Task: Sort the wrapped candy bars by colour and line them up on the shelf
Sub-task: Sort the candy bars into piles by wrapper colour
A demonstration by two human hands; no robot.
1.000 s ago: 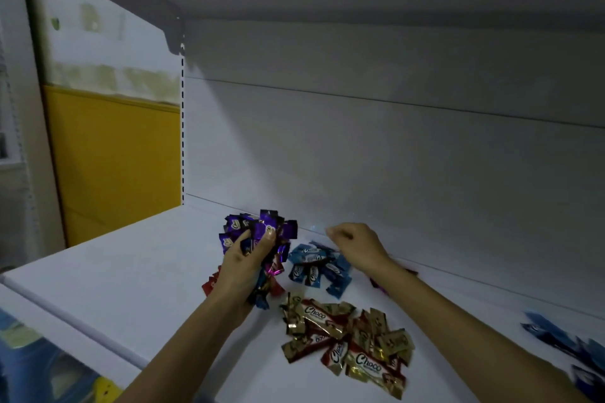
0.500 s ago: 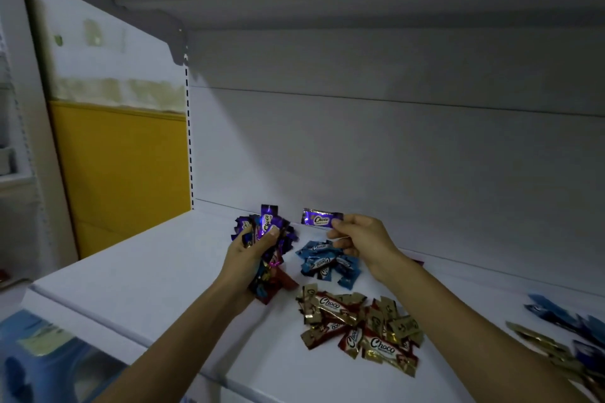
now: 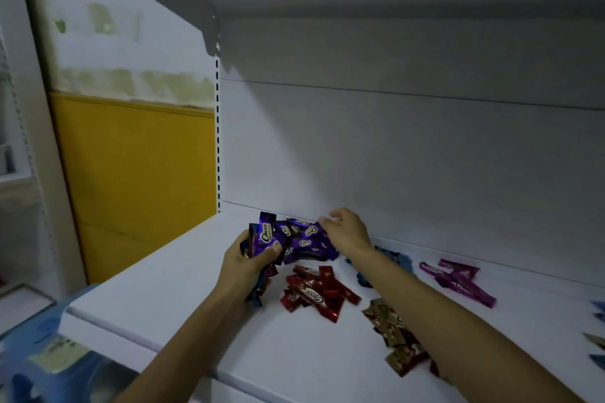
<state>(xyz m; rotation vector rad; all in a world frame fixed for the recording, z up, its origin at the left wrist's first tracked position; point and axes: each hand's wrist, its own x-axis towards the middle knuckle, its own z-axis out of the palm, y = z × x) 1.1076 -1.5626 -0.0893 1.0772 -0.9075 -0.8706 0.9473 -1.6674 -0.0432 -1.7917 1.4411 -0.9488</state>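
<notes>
1. A matte yellow wall panel (image 3: 131, 190) stood far left of the red bars (image 3: 314, 294), beyond the shelf's end. A pale, patchy band ran above it.
2. A thin white upright (image 3: 217, 141), punched with a column of dark slots, rose behind and left of the red bars.
3. The shelf (image 3: 157, 291) was flat, smooth and white, with a plain white back panel and another shelf overhead.
4. The left hand (image 3: 248, 267), just left of the red bars, was clenched round a bunch of purple bars (image 3: 304, 244). These were short, glossy foil packets with crimped ends and white "Choco" lettering.
5. The red bars lay in a loose heap on the shelf: long, narrow and shiny.
6. The right hand (image 3: 347, 232), behind the red bars, had its fingers curled at the purple bunch's right edge. Whether it pinched a wrapper I cannot tell.
7. Crinkled blue bars (image 3: 394, 255) lay right of the red bars, partly hidden by the forearm.
8. Gold-brown foil bars (image 3: 389, 327) lay to the right of the red bars and nearer the camera.
9. Long magenta bars (image 3: 458, 278) lay farther right of the red bars.
</notes>
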